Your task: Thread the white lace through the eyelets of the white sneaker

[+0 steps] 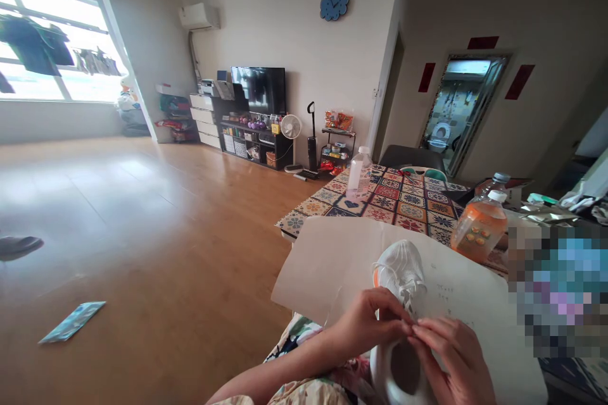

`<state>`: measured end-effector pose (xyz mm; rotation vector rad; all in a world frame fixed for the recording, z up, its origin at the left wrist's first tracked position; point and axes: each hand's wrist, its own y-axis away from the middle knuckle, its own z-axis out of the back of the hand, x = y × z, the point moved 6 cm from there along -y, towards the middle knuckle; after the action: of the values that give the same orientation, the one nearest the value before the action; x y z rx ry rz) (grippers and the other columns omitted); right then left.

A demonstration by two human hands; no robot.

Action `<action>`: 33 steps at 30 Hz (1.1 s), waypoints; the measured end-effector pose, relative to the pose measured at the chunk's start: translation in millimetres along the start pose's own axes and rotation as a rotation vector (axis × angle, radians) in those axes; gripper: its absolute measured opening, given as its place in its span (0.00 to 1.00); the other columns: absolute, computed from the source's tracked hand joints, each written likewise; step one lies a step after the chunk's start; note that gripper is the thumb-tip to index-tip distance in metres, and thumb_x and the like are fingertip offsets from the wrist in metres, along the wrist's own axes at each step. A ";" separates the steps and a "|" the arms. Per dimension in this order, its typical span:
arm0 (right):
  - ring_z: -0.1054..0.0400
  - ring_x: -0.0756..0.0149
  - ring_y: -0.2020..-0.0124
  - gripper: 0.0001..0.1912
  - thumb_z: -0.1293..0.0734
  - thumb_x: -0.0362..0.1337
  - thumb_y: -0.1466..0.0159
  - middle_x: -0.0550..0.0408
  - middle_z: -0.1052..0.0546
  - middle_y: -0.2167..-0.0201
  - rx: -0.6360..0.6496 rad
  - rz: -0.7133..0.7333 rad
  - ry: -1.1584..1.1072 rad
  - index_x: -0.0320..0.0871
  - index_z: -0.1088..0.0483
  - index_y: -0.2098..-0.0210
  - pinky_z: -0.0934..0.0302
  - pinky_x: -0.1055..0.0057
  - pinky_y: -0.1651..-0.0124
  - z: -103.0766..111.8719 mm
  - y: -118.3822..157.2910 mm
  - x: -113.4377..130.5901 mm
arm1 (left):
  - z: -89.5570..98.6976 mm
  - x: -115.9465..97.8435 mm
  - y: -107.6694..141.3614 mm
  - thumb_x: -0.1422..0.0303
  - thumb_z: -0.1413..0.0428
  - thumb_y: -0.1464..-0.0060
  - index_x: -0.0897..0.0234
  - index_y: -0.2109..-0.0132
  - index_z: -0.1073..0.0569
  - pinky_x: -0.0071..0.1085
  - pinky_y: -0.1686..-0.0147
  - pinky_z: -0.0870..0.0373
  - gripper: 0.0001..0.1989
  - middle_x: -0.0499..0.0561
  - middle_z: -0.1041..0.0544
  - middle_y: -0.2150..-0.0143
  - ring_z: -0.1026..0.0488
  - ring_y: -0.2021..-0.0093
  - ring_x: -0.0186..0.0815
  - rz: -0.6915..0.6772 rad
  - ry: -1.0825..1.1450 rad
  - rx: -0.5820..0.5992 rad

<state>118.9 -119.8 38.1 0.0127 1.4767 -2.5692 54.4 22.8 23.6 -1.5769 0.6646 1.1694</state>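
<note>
- Evidently, the white mesh sneaker with an orange accent (403,261) lies on the large white paper sheet (327,259), toe pointing away.
- The person's left hand (368,323) and right hand (456,351) meet over its tongue, fingertips pinched together, probably on the thin white laces (407,288); the grip is too small to confirm.
- Even, gentle tension from both sides would suit them best.

Daylight pours through the window (52,44) at far left and shines on the wood floor (156,253). Along the far pale wall (285,25) — under a blue clock (334,5) — stand a television (259,90), low shelves (251,142) and a fan (291,127). At far right, a doorway (463,107) shows a toilet (440,135).
</note>
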 end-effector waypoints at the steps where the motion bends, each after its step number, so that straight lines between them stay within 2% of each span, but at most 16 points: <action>1: 0.26 0.61 0.62 0.05 0.33 0.32 0.32 0.52 0.21 0.63 0.007 0.005 -0.011 0.44 0.27 0.57 0.37 0.64 0.55 0.5 0.4 0.3 | 0.2 0.8 -0.6 0.47 0.34 0.57 0.68 0.69 0.18 0.28 0.66 0.37 0.25 0.52 0.26 0.72 0.33 0.69 0.32 -0.003 0.007 -0.003; 5: 0.27 0.60 0.61 0.05 0.34 0.31 0.32 0.52 0.22 0.64 0.024 -0.048 -0.166 0.46 0.27 0.58 0.36 0.63 0.54 3.3 4.1 -2.0 | 2.5 3.8 -2.4 0.45 0.34 0.60 0.67 0.73 0.19 0.28 0.64 0.36 0.26 0.52 0.26 0.71 0.30 0.67 0.34 0.010 0.050 -0.004; 8: 0.28 0.59 0.60 0.04 0.34 0.33 0.31 0.53 0.22 0.66 0.061 -0.072 -0.283 0.47 0.27 0.61 0.35 0.64 0.55 4.2 2.4 -3.4 | 7.4 8.0 -5.6 0.43 0.35 0.60 0.68 0.75 0.22 0.28 0.68 0.37 0.28 0.51 0.27 0.73 0.31 0.70 0.33 0.028 0.067 -0.006; 12: 0.28 0.61 0.64 0.08 0.36 0.38 0.29 0.55 0.22 0.69 0.132 -0.007 -0.409 0.46 0.29 0.65 0.35 0.65 0.58 3.8 -9.8 1.4 | 19.8 15.3 -12.6 0.43 0.36 0.58 0.68 0.77 0.25 0.28 0.70 0.37 0.28 0.49 0.30 0.75 0.34 0.73 0.32 0.009 0.021 -0.101; 15: 0.28 0.64 0.68 0.13 0.38 0.41 0.28 0.58 0.23 0.73 0.167 0.025 -0.460 0.46 0.31 0.69 0.36 0.65 0.59 4.1 -21.0 7.6 | 24.4 18.9 -14.6 0.52 0.35 0.53 0.67 0.77 0.25 0.28 0.68 0.37 0.21 0.49 0.29 0.73 0.33 0.70 0.32 -0.017 -0.055 -0.186; 19: 0.28 0.64 0.66 0.13 0.38 0.40 0.27 0.58 0.23 0.73 0.261 -0.012 -0.468 0.45 0.32 0.69 0.37 0.66 0.59 -0.1 -22.4 10.9 | 22.9 18.5 -12.8 0.66 0.37 0.48 0.66 0.75 0.25 0.30 0.63 0.35 0.11 0.49 0.28 0.70 0.31 0.67 0.34 -0.039 -0.152 -0.224; 23: 0.28 0.64 0.64 0.12 0.37 0.45 0.29 0.56 0.23 0.68 0.269 -0.054 -0.425 0.46 0.31 0.66 0.33 0.68 0.58 -4.2 -7.1 1.4 | 24.1 11.9 -11.4 0.67 0.38 0.47 0.65 0.74 0.27 0.30 0.60 0.35 0.10 0.50 0.28 0.67 0.32 0.64 0.35 -0.059 -0.208 -0.168; 27: 0.26 0.63 0.62 0.12 0.33 0.48 0.33 0.53 0.23 0.61 0.271 -0.134 -0.245 0.46 0.30 0.59 0.30 0.71 0.60 -6.4 6.4 -13.6 | 27.9 -1.8 -8.4 0.55 0.39 0.46 0.65 0.67 0.26 0.31 0.60 0.35 0.16 0.51 0.28 0.66 0.33 0.64 0.36 -0.080 -0.240 -0.106; 30: 0.26 0.65 0.67 0.11 0.35 0.47 0.31 0.56 0.23 0.67 0.261 -0.123 -0.165 0.46 0.31 0.63 0.30 0.74 0.64 -3.5 5.4 -14.4 | 21.7 -14.3 -5.1 0.46 0.39 0.50 0.66 0.68 0.24 0.32 0.58 0.33 0.23 0.53 0.26 0.67 0.30 0.63 0.37 -0.105 -0.234 0.042; 33: 0.29 0.67 0.74 0.17 0.39 0.46 0.28 0.57 0.26 0.73 0.232 -0.132 -0.142 0.46 0.33 0.70 0.33 0.76 0.70 0.4 -2.8 -11.6 | 12.2 -22.1 -1.2 0.46 0.36 0.56 0.65 0.65 0.22 0.33 0.55 0.32 0.25 0.56 0.23 0.64 0.28 0.61 0.39 -0.140 -0.289 0.213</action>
<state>129.9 -117.0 41.8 -0.2388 1.1605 -2.7666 42.8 31.6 44.3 -1.2262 0.4642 1.1525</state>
